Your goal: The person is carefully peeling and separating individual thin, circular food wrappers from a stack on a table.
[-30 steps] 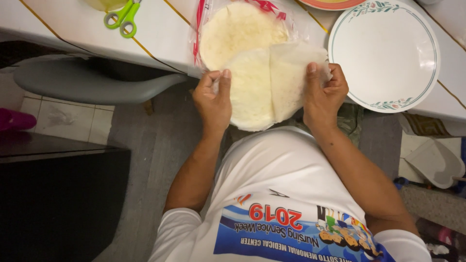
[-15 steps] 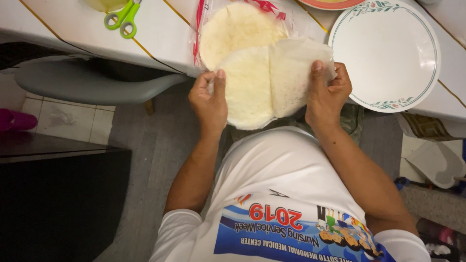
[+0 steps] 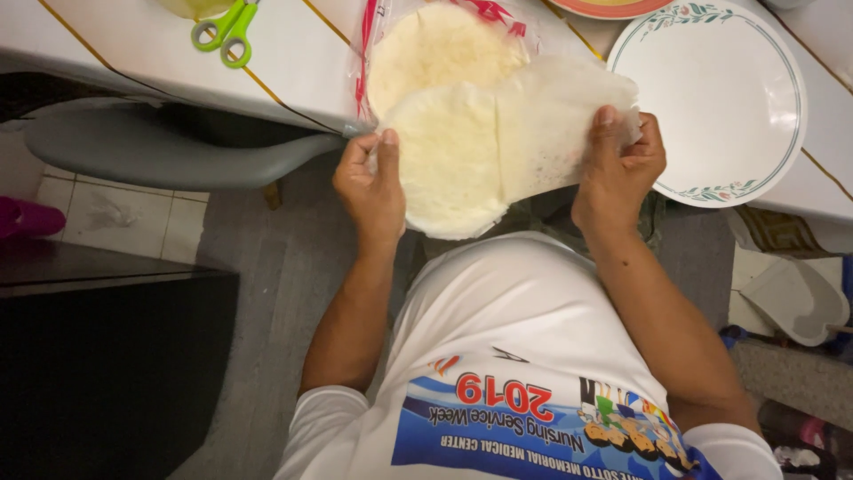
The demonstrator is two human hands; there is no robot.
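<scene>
Left hand [image 3: 371, 182] pinching a round tortilla [image 3: 447, 160], right hand [image 3: 617, 169] gripping the thin sheet [image 3: 558, 124] beside it, tortilla bag [image 3: 426, 44] behind the tortilla, white plate [image 3: 711, 98] beyond the sheet

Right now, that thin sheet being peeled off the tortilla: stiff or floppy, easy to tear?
Probably floppy: the sheet bends and curls where the right hand pinches its edge. Likely very light and thin, since it looks translucent. It may cling; part still lies on the tortilla that the left hand holds. Tearing seems possible.
</scene>
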